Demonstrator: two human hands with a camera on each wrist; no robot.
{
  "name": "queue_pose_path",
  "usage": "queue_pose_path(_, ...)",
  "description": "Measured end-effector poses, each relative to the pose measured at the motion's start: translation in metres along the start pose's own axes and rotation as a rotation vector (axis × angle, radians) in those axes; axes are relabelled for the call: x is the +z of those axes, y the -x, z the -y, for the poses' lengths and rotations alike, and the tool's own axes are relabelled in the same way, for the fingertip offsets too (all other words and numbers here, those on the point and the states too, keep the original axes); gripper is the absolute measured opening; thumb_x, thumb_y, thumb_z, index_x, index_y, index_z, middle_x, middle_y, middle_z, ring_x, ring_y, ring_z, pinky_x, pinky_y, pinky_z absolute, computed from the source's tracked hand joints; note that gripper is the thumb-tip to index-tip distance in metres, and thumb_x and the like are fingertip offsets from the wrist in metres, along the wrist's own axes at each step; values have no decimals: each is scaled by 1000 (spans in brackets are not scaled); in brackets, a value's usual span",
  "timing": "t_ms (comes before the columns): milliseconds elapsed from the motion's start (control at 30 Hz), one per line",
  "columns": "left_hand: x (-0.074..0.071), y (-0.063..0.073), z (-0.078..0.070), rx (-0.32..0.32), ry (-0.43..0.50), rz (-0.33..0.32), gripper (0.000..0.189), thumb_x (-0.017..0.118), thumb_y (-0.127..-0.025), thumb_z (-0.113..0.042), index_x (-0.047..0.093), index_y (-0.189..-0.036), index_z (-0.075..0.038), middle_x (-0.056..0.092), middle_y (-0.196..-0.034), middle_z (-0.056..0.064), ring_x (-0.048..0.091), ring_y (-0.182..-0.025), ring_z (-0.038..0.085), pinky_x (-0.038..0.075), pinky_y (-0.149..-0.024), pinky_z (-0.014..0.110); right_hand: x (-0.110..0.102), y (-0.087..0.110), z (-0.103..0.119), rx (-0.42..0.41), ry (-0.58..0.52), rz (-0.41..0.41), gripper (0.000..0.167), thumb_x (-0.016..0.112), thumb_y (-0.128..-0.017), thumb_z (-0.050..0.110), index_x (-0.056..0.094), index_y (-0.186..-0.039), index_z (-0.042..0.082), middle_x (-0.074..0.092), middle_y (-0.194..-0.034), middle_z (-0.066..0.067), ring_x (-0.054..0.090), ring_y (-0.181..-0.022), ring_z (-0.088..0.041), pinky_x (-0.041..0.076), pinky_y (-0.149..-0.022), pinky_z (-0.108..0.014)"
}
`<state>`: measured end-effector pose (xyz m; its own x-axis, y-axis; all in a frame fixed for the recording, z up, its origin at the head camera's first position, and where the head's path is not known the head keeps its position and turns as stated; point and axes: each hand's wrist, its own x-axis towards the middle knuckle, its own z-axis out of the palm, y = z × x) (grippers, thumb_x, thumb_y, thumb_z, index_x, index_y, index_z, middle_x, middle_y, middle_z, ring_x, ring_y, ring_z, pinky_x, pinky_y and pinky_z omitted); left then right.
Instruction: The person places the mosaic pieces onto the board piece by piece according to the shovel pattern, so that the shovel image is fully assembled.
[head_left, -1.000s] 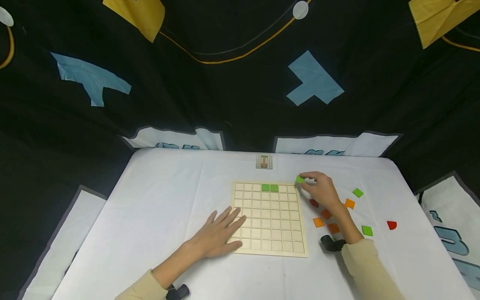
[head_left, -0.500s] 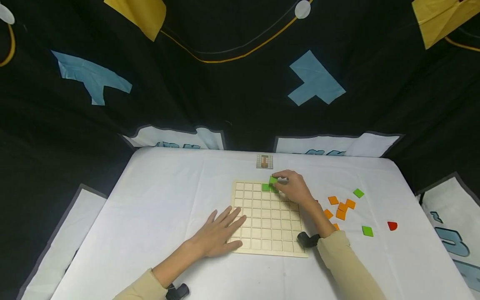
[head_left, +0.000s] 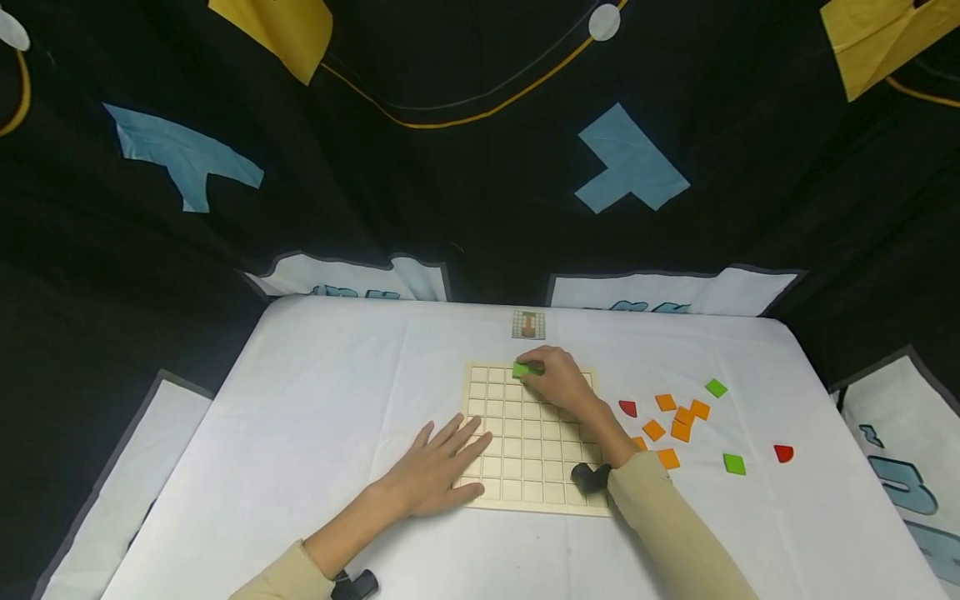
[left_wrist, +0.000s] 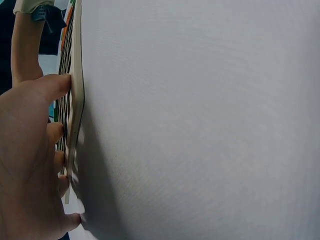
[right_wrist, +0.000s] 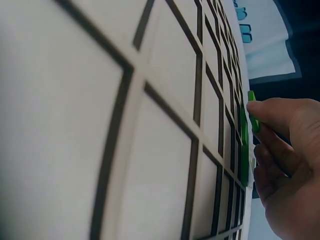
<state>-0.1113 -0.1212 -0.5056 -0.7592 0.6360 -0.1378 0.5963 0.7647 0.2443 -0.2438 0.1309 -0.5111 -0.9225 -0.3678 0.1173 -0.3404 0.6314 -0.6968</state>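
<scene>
A pale wooden board (head_left: 525, 467) with a grid of square recesses lies on the white table. My left hand (head_left: 429, 477) rests on its left side, fingers spread and straight; in the left wrist view the thumb (left_wrist: 57, 86) touches the board's edge. At the far row, my right hand (head_left: 558, 383) pinches a green square tile (head_left: 519, 370) between thumb and fingers. The right wrist view has this tile (right_wrist: 253, 119) tilted close over the row, beside green tiles (right_wrist: 244, 160) lying in the recesses. My right hand mostly hides those in the head view.
Several orange square tiles (head_left: 680, 431) lie loose right of the board. Around them are green tiles (head_left: 734, 464) and red rounded pieces (head_left: 783, 453). A small patterned card (head_left: 528, 325) lies beyond the board. Black curtain (head_left: 480, 208) hangs behind the table.
My right hand has carried the green tile leftward from beside the board's far right corner to the far row, left of the green tiles there. My left hand has stayed in place.
</scene>
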Motion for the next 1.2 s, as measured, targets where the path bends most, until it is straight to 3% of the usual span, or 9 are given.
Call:
queue_pose_path(400, -1, 1, -1, 10, 21, -3, 69, 46, -102, -52, 31, -158, -15, 20, -164, 13, 15, -150, 36, 16, -114, 64, 7, -4, 8, 31, 39, 52, 24, 76, -86, 6, 75, -110, 5, 70, -116, -9, 64, -110, -26, 50, -96, -41)
queue_pose_path(800, -3, 0, -2, -1, 6, 9, 68, 45, -102, -52, 31, -158, -16, 19, -165, 12, 14, -150, 35, 16, -115, 63, 5, -4, 11, -8, 53, 68, 22, 75, -85, 3, 76, -107, 3, 70, -108, -9, 64, -102, -26, 52, -91, -41)
queue_pose_path(1200, -1, 0, 0, 0, 0, 5, 69, 44, -102, -53, 30, -159, -16, 18, -165, 11, 13, -150, 35, 15, -115, 63, 0, -1, 9, 7, 59, 55, 24, 77, -88, 10, 75, -112, 5, 70, -115, -9, 62, -113, -28, 47, -100, -43)
